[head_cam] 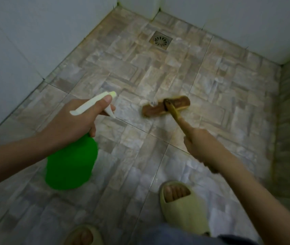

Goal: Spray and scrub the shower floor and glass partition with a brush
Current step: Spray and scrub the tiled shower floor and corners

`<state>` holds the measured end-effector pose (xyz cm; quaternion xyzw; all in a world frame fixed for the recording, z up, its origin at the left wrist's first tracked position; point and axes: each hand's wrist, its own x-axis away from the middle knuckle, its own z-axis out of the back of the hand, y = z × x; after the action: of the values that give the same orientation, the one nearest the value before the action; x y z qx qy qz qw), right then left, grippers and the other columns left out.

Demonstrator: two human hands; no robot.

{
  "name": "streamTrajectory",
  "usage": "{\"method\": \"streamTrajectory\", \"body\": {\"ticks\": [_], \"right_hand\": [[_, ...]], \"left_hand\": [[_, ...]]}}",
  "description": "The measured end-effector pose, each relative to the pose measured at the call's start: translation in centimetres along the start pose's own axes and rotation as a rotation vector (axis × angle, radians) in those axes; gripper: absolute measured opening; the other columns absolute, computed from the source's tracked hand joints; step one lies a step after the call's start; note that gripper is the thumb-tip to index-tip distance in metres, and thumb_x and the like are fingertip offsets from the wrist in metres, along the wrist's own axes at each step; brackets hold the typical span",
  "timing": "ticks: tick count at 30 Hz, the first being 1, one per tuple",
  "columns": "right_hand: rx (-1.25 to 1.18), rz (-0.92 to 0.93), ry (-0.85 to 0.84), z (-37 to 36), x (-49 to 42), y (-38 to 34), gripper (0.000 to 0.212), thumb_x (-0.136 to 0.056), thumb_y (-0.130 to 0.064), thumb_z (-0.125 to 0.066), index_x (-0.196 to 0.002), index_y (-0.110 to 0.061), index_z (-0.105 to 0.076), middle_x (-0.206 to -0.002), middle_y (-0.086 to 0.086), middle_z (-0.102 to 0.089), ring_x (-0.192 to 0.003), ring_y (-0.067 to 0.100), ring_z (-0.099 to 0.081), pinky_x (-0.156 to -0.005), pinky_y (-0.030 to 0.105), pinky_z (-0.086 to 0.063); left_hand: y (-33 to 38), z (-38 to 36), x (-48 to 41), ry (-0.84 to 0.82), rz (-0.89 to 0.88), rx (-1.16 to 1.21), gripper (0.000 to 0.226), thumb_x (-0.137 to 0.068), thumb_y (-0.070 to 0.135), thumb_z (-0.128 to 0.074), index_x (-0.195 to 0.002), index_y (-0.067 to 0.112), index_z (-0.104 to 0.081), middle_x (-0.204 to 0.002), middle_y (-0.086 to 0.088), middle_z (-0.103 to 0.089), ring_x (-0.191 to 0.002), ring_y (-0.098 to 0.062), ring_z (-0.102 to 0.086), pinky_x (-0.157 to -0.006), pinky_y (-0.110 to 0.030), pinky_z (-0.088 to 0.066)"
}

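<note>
**My hands: sprayer in the left, brush in the right, over the shower floor**

My left hand grips the neck of a bright green plastic spray bottle. The fingers curl round it and the thumb lies along its pale cream trigger head, with the nozzle aimed forward and down. My right hand is clamped round the yellowish handle of a long-handled scrubbing brush, index finger stretched along the shaft. The hands are well apart.

The brush's brown oblong head rests flat near the middle of the beige and grey stone-patterned tiled shower floor. It is well short of the square metal drain by the far corner. A small white fleck, perhaps foam, touches the head. Plain white walls rise behind, and my pale slippers stand at the near edge.

I judge I am partway through the floor: the tiles around the brush look paler, possibly wet, but I see no suds elsewhere. I cannot make out the glass partition for certain. A dim greenish surface at the right edge may be it, and it looks like work left to do.
</note>
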<state>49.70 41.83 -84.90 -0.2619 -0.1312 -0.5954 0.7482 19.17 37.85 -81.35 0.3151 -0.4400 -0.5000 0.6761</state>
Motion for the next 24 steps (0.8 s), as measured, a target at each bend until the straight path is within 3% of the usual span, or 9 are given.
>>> {"method": "streamTrajectory", "body": {"ticks": [2, 5, 8, 10, 13, 16, 18, 21, 24], "right_hand": [[0.05, -0.034, -0.056, -0.9, 5.2, 1.1, 0.074, -0.099, -0.014, -0.038, -0.149, -0.046, 0.007, -0.086, 0.006, -0.063, -0.07, 0.021, -0.062, -0.066, 0.033, -0.053], [0.146, -0.125, -0.219, -3.5, 12.1, 1.2, 0.081, -0.1, -0.025, -0.035, -0.134, -0.05, 0.035, -0.094, 0.003, -0.065, -0.079, 0.017, -0.063, -0.066, 0.027, -0.047], [0.125, -0.126, -0.122, -4.2, 9.1, 0.7, 0.078, -0.1, -0.02, -0.037, -0.146, -0.039, 0.024, -0.082, 0.004, -0.061, -0.071, 0.019, -0.061, -0.063, 0.029, -0.049], [0.094, -0.065, -0.022, -3.5, 4.8, 0.3, 0.079, -0.099, -0.015, -0.038, -0.147, -0.041, 0.02, -0.071, 0.003, -0.053, -0.062, 0.021, -0.056, -0.057, 0.032, -0.048], [0.063, -0.059, 0.009, -2.4, 3.1, 0.4, 0.085, -0.098, -0.011, -0.039, -0.145, -0.047, 0.022, -0.068, 0.003, -0.05, -0.056, 0.019, -0.052, -0.053, 0.032, -0.047], [0.115, -0.062, -0.038, -2.3, 8.0, 0.7, 0.093, -0.098, -0.016, -0.04, -0.133, -0.052, 0.038, -0.065, -0.001, -0.051, -0.051, 0.011, -0.047, -0.051, 0.025, -0.045], [0.132, -0.104, -0.133, -2.3, 10.2, 0.9, 0.09, -0.099, -0.021, -0.037, -0.127, -0.052, 0.043, -0.067, -0.003, -0.051, -0.055, 0.011, -0.046, -0.052, 0.022, -0.04], [0.15, -0.09, -0.164, -2.5, 9.4, -0.2, 0.088, -0.1, -0.022, -0.036, -0.123, -0.052, 0.044, -0.07, -0.004, -0.049, -0.057, 0.01, -0.046, -0.058, 0.022, -0.045], [0.106, 0.009, -0.033, -3.0, 5.1, -1.0, 0.083, -0.101, -0.02, -0.037, -0.137, -0.042, 0.035, -0.067, -0.003, -0.048, -0.056, 0.012, -0.047, -0.058, 0.027, -0.048]], "left_hand": [[-0.9, -0.1, 0.6, -0.023, -0.007, -0.013, 0.05, -0.091, 0.073, -0.048, -0.094, 0.034, -0.08, -0.098, 0.004, -0.079, -0.045, -0.016, -0.061, -0.06, -0.03, -0.049], [-1.9, -0.2, 1.3, -0.062, 0.008, -0.046, 0.062, -0.078, 0.087, -0.04, -0.096, 0.041, -0.077, -0.077, -0.008, -0.076, -0.043, -0.014, -0.059, -0.053, -0.023, -0.047], [-2.0, -1.3, 2.1, -0.11, 0.034, -0.051, 0.051, -0.083, 0.079, -0.047, -0.102, 0.042, -0.076, -0.053, 0.006, -0.067, -0.039, -0.008, -0.054, -0.046, -0.011, -0.042], [-1.9, -2.2, 2.4, -0.136, 0.034, -0.045, 0.042, -0.081, 0.068, -0.049, -0.11, 0.047, -0.07, -0.061, 0.014, -0.069, -0.042, -0.009, -0.057, -0.047, -0.01, -0.043], [-2.3, -2.8, 2.5, -0.18, 0.022, -0.095, 0.044, -0.082, 0.064, -0.051, -0.1, 0.032, -0.076, -0.061, 0.002, -0.069, -0.041, -0.008, -0.057, -0.045, -0.012, -0.043], [-2.5, -3.4, 2.5, -0.223, -0.017, -0.133, 0.057, -0.08, 0.063, -0.052, -0.084, 0.009, -0.071, -0.061, -0.01, -0.066, -0.042, -0.007, -0.056, -0.043, -0.017, -0.041], [-2.8, -3.7, 2.3, -0.218, -0.038, -0.17, 0.064, -0.081, 0.067, -0.051, -0.077, 0.006, -0.068, -0.063, -0.012, -0.065, -0.051, -0.016, -0.061, -0.05, -0.026, -0.044], [-3.1, -3.7, 1.7, -0.175, 0.019, -0.135, 0.072, -0.08, 0.076, -0.054, -0.074, 0.005, -0.067, -0.064, -0.013, -0.066, -0.056, -0.026, -0.063, -0.051, -0.028, -0.045], [-3.1, -3.2, 1.6, -0.181, 0.081, -0.136, 0.06, -0.083, 0.065, -0.057, -0.084, 0.007, -0.072, -0.056, -0.003, -0.065, -0.043, -0.01, -0.056, -0.044, -0.017, -0.043]]}}
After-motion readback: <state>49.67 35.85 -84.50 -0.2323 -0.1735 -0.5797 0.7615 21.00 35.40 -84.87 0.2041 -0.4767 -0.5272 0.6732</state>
